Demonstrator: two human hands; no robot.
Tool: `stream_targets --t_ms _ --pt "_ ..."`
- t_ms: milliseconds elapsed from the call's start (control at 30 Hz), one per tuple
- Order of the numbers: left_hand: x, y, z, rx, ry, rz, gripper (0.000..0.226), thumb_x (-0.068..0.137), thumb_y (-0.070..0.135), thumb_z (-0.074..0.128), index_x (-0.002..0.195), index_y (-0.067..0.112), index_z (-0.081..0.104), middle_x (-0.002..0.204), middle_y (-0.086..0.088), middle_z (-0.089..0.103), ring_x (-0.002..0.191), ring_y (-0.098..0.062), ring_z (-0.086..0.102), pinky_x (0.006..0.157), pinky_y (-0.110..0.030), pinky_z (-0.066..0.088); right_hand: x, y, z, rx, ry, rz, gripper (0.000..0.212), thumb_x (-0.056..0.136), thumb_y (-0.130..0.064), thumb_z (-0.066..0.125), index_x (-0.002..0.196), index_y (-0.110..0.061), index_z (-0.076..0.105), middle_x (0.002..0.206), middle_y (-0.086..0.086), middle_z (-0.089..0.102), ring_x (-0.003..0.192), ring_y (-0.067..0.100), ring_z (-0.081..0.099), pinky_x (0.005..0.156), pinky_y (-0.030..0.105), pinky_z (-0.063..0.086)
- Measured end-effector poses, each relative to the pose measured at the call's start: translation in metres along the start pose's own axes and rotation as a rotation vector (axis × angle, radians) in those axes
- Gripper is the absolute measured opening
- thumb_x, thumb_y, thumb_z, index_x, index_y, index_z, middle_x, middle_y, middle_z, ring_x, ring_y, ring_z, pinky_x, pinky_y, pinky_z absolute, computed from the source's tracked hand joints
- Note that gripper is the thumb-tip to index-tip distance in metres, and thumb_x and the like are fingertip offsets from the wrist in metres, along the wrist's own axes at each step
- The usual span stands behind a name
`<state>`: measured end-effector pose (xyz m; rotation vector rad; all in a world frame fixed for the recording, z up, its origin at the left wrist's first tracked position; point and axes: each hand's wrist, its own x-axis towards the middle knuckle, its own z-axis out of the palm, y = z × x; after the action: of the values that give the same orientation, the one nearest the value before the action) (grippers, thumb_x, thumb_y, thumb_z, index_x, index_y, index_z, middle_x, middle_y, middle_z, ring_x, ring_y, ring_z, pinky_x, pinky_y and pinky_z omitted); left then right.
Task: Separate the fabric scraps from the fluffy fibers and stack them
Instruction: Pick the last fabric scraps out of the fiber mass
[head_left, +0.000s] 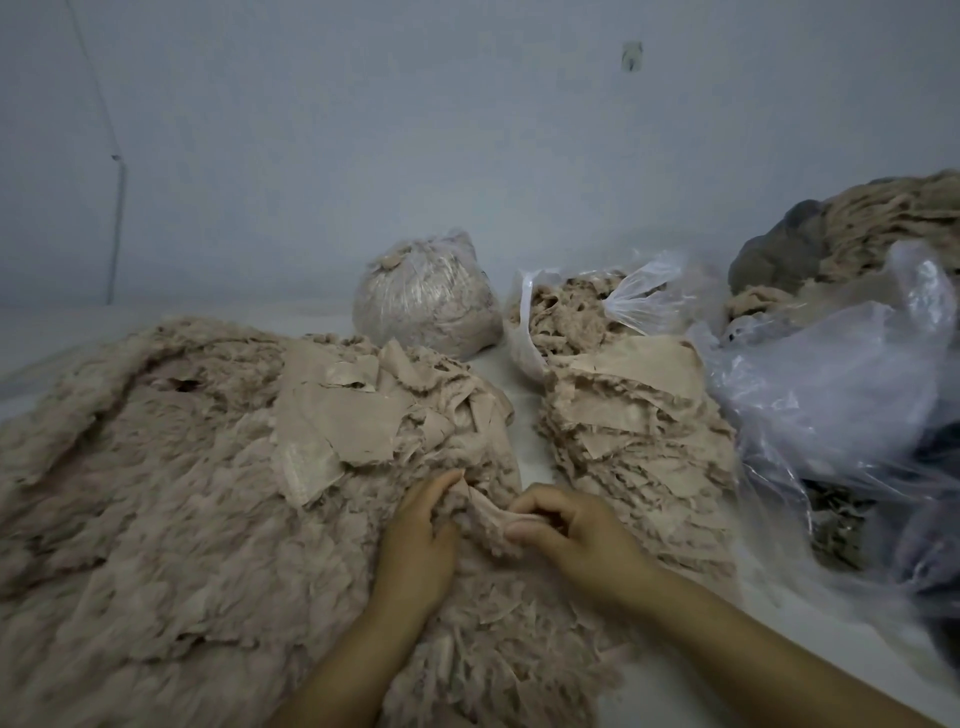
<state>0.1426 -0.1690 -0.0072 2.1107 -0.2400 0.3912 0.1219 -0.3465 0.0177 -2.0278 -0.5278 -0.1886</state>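
A big heap of beige fluffy fibers (171, 483) covers the left and middle of the white surface, with several flat beige scraps (343, 415) lying on its top. To the right stands a layered stack of fabric scraps (639, 431). At the heap's right edge both hands work on one small beige scrap (485, 512). My left hand (418, 540) grips its fluffy left side with curled fingers. My right hand (576, 530) pinches its right edge between thumb and fingers.
A tied clear bag of fibers (426, 296) and an open clear bag of scraps (571, 306) stand at the back. Loose clear plastic bags (841, 395) and a darker pile of material (852, 228) fill the right side. A grey wall rises behind.
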Motion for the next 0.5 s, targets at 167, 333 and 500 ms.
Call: stream_targets --t_ms 167,333,500 --pt "0.0 -0.002 0.005 0.16 -0.021 0.122 0.035 0.09 -0.002 0.048 0.118 0.011 0.064 0.122 0.005 0.051 0.107 -0.003 0.043 0.083 0.01 0.019 -0.016 0.001 -0.006 0.424 -0.056 0.144 0.015 0.095 -0.02 0.05 0.085 -0.011 0.055 0.059 0.0 0.062 0.046 0.01 0.055 0.047 0.02 0.045" --pt "0.002 -0.004 0.003 0.131 -0.012 0.076 0.021 0.093 0.002 0.05 0.105 0.005 0.066 0.101 -0.003 0.063 0.088 -0.01 0.05 0.065 -0.007 0.032 -0.012 0.003 0.0 0.823 0.213 0.233 0.023 0.094 -0.022 0.046 0.075 -0.009 0.047 0.055 0.001 0.054 0.046 0.007 0.051 0.045 0.018 0.045" --pt "0.001 -0.001 0.002 0.06 0.004 0.004 0.027 0.09 -0.006 0.044 0.085 0.012 0.064 0.087 0.0 0.064 0.073 -0.008 0.054 0.06 -0.004 0.036 -0.012 0.004 -0.01 0.881 0.391 0.224 0.021 0.083 -0.034 0.057 0.075 -0.015 0.061 0.075 0.011 0.056 0.069 0.022 0.054 0.062 0.03 0.05"
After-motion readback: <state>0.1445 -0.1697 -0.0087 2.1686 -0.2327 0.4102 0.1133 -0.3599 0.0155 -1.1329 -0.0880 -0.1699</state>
